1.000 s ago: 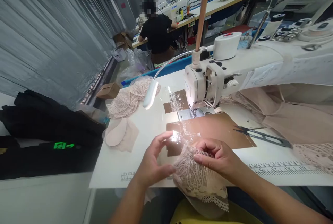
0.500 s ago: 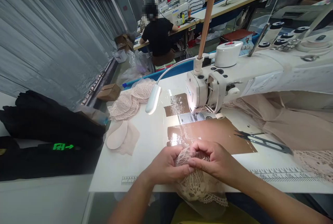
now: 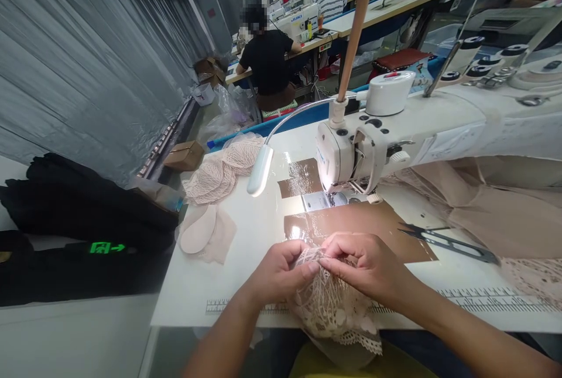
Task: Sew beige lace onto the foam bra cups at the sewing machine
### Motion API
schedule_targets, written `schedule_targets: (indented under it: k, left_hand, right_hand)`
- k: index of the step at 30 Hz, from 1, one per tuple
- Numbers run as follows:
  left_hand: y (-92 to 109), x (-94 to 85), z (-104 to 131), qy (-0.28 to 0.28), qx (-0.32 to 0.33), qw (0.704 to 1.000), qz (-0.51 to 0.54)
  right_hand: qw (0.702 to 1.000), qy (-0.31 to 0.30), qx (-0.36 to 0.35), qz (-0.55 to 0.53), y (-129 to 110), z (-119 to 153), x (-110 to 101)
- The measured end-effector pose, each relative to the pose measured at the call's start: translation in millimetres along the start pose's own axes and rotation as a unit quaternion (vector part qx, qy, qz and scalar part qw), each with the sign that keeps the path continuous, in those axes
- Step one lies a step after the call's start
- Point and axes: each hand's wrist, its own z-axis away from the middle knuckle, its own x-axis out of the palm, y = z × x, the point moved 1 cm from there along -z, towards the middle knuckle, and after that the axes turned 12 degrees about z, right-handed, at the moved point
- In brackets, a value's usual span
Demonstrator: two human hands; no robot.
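Observation:
Beige lace fabric (image 3: 329, 302) hangs from both hands over the front edge of the white sewing table (image 3: 250, 237). My left hand (image 3: 281, 270) pinches its upper edge between thumb and fingers. Close beside it, my right hand (image 3: 357, 264) pinches the same edge, the fingertips of the two hands almost meeting. Beyond the hands stands a white sewing machine (image 3: 336, 155), its needle area over a metal plate. Black thread snips (image 3: 452, 241) lie to the right of my right hand.
Lace pieces (image 3: 211, 176) and smooth beige cups (image 3: 198, 230) lie at the table's left. A lit lamp (image 3: 260, 170) hangs over the table. More beige fabric (image 3: 496, 208) lies right. A person in black (image 3: 267, 65) sits at another table.
The view has shifted slightly. My left thumb has drawn back a little from my right fingertips, and the lace between the hands looks more spread out.

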Motion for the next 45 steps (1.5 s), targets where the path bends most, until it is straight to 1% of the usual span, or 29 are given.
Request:
schedule_targets:
  k: [3,6,8,9,11,13,15,16,17,19,22,24,25,26,28,29,30,32,34,36,38,41,45]
  left_hand:
    - [-0.6,-0.5,-0.3,0.011,0.003,1.000,-0.017]
    - [0.2,0.6,0.7,0.017,0.010,0.999,-0.029]
    - [0.9,1.4,2.2,0.016,0.014,1.000,-0.020]
    - [1.4,1.8,3.4,0.008,0.011,1.000,0.001]
    - [2.7,2.8,6.4,-0.034,-0.010,0.997,0.062]
    - [3.9,4.6,10.6,-0.101,-0.045,0.988,0.111]
    - [2.7,6.5,16.0,-0.159,-0.077,0.976,0.124]
    - [0.1,7.0,19.0,-0.176,-0.088,0.972,0.126]
    - [-4.1,7.1,22.2,-0.182,-0.093,0.970,0.131]
    - [-16.5,5.3,29.4,-0.163,-0.088,0.972,0.147]
    - [-36.0,-2.3,42.5,-0.103,-0.054,0.982,0.147]
    - [-39.8,-8.1,52.3,-0.069,-0.026,0.990,0.116]
    - [-37.2,-10.2,57.0,-0.044,-0.003,0.995,0.085]
    - [-31.7,-11.3,61.2,-0.014,0.025,0.998,0.048]
    - [-14.3,-8.6,67.0,0.042,0.096,0.994,-0.026]
    - [-4.2,-4.8,68.1,0.058,0.132,0.988,-0.053]
    - [5.5,0.5,67.6,0.057,0.163,0.983,-0.069]
    - [20.7,12.9,61.6,0.015,0.197,0.977,-0.083]
    - [27.7,23.3,50.8,-0.042,0.192,0.977,-0.079]
    - [27.2,29.4,39.0,-0.090,0.154,0.983,-0.055]
    - [23.1,31.8,29.7,-0.119,0.111,0.986,-0.028]
    - [16.9,33.3,22.4,-0.129,0.079,0.989,0.004]
    - [10.8,35.5,18.4,-0.101,0.056,0.992,0.048]
  right_hand:
    - [1.000,-0.005,0.029,0.000,-0.1,-0.5,-0.4]
    - [0.997,-0.008,0.072,-0.038,-2.2,-1.5,-3.1]
    - [0.994,-0.037,0.077,-0.069,-4.7,-1.8,-5.7]
    - [0.992,-0.058,0.072,-0.082,-6.0,-1.7,-7.0]
    - [0.987,-0.100,0.054,-0.111,-7.9,-0.5,-9.0]
    - [0.975,-0.129,0.039,-0.174,-8.3,1.8,-9.6]
    - [0.956,-0.149,0.040,-0.250,-7.1,5.2,-8.7]
    - [0.944,-0.159,0.048,-0.285,-6.1,7.4,-7.8]
    - [0.932,-0.166,0.057,-0.317,-5.1,10.1,-6.8]
    - [0.906,-0.172,0.070,-0.381,-3.9,16.6,-5.8]
    - [0.862,-0.157,0.070,-0.477,-5.4,27.9,-9.0]
    - [0.849,-0.146,0.066,-0.504,-9.1,34.3,-13.8]
    - [0.851,-0.146,0.064,-0.500,-11.9,36.6,-16.3]
    - [0.860,-0.152,0.060,-0.484,-15.3,38.1,-18.4]
    - [0.890,-0.172,0.047,-0.420,-24.4,39.3,-20.9]
    - [0.908,-0.180,0.035,-0.378,-29.8,39.3,-21.3]
    - [0.925,-0.185,0.019,-0.331,-35.6,39.2,-21.2]
    - [0.954,-0.185,-0.017,-0.237,-47.3,39.5,-20.3]
    - [0.973,-0.171,-0.044,-0.147,-56.7,41.0,-20.2]
    - [0.984,-0.152,-0.055,-0.069,-62.4,42.8,-21.9]
    - [0.990,-0.128,-0.060,-0.019,-63.8,43.9,-25.0]
    - [0.993,-0.098,-0.061,-0.009,-59.6,43.5,-29.6]
    - [0.996,-0.077,-0.027,-0.047,-46.5,39.1,-30.7]
